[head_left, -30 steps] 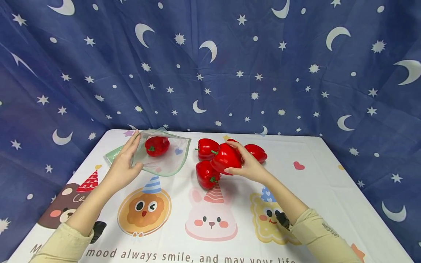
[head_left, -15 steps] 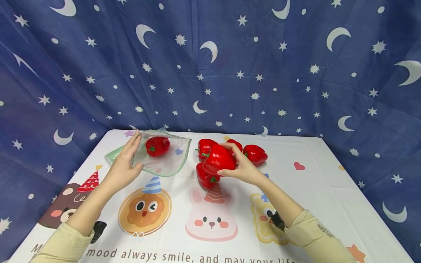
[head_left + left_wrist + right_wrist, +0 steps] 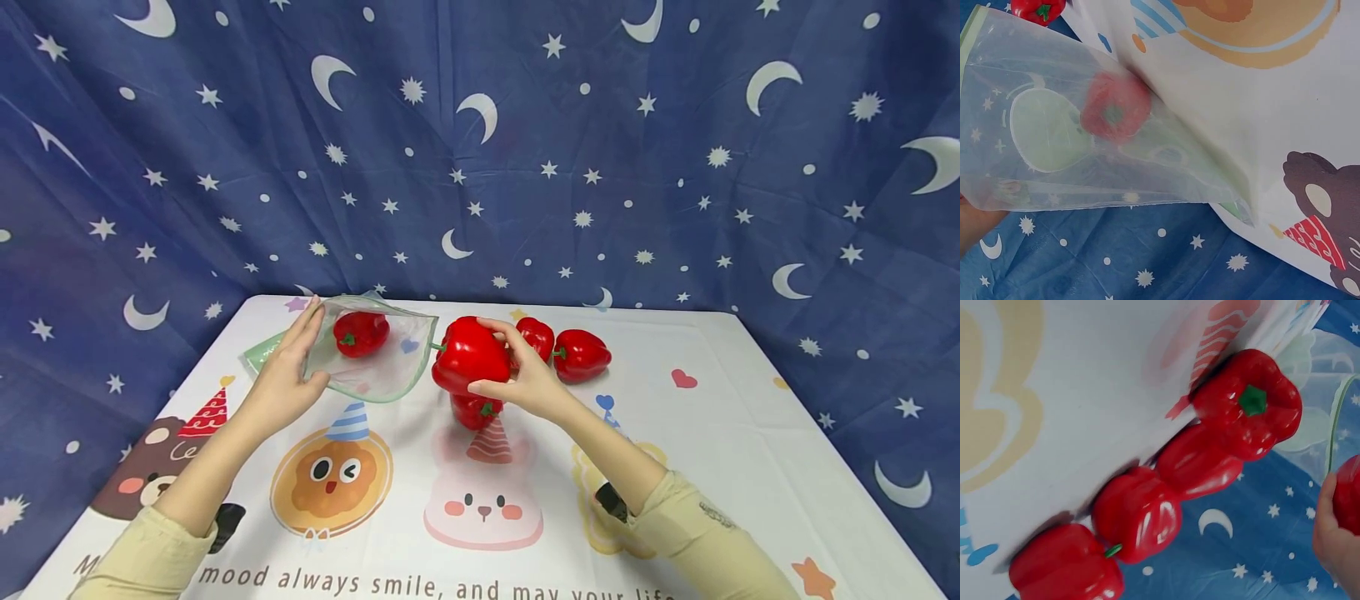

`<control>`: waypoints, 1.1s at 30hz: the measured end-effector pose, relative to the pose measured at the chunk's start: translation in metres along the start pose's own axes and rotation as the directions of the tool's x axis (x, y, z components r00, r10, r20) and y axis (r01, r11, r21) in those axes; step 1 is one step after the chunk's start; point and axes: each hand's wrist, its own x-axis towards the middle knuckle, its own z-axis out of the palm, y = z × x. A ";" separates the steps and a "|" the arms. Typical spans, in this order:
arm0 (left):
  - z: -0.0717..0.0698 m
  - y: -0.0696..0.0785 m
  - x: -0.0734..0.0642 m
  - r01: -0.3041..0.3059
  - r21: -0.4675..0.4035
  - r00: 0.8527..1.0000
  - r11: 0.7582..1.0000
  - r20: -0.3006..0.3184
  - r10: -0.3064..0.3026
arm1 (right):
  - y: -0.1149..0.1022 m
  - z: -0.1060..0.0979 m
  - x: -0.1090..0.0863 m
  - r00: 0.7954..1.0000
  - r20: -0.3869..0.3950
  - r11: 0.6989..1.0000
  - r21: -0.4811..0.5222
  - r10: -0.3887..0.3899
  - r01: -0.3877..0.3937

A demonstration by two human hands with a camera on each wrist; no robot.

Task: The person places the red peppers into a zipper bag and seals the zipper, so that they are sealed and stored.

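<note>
My right hand (image 3: 528, 383) grips a red bell pepper (image 3: 470, 354) with a green stem, thumb in front and fingers over the top. It is held just right of the mouth of a clear zip bag (image 3: 393, 371) with pale green edges. Another red bell pepper (image 3: 362, 333) lies inside that bag. At the bag's mouth, my left hand (image 3: 281, 387) keeps its fingers straight and its thumb apart, spreading the opening. The left wrist view shows the bagged pepper (image 3: 1115, 107) blurred through the plastic, and part of the left hand (image 3: 979, 222) at the bag's edge.
Several more bell peppers sit on the table, one in front (image 3: 475, 412), one behind (image 3: 535, 337) and one to the right (image 3: 582, 356). The right wrist view shows another, lying pepper (image 3: 1197, 464). A blue star-patterned curtain (image 3: 525, 150) hangs behind the cartoon-print tablecloth (image 3: 712, 433).
The right hand has carried its bell pepper leftward toward the bag's mouth, uncovering the peppers at the back right. The left hand and the bag have hardly moved.
</note>
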 end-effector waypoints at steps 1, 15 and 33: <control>0.000 0.000 0.000 0.002 0.000 1.000 1.000 0.001 -0.002 | -0.001 0.002 0.001 1.000 -0.006 1.000 0.010 0.008 -0.008; 0.001 0.001 0.001 0.003 0.000 1.000 1.000 0.012 -0.003 | -0.017 0.029 0.013 0.992 -0.121 0.993 -0.117 -0.044 0.030; 0.003 0.002 0.006 -0.010 0.000 1.000 1.000 0.008 0.010 | -0.025 0.065 0.034 0.974 -0.026 0.843 -0.506 -0.225 0.181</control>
